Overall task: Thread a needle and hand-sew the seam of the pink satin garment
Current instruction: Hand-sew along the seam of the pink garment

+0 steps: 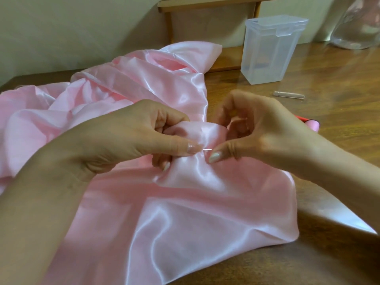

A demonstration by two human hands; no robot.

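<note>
Pinches needle (206, 149) in right hand (257, 132), long axis sideways, pointing at left hand (127, 138) gripping bunched pink satin garment (164, 212); beneath both, wooden counter (308, 260), beige wall (51, 27) beyond.

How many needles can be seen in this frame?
1: a needle at the pink satin garment fold, between the thumbs of the left hand and right hand. Others may be hidden.

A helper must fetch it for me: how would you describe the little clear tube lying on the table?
On the wooden table, right of the pink satin garment, stands a tall clear plastic box with a snap lid. Just in front of it, on bare wood, lies the tube. It alone is slim, short and lying flat.
</note>
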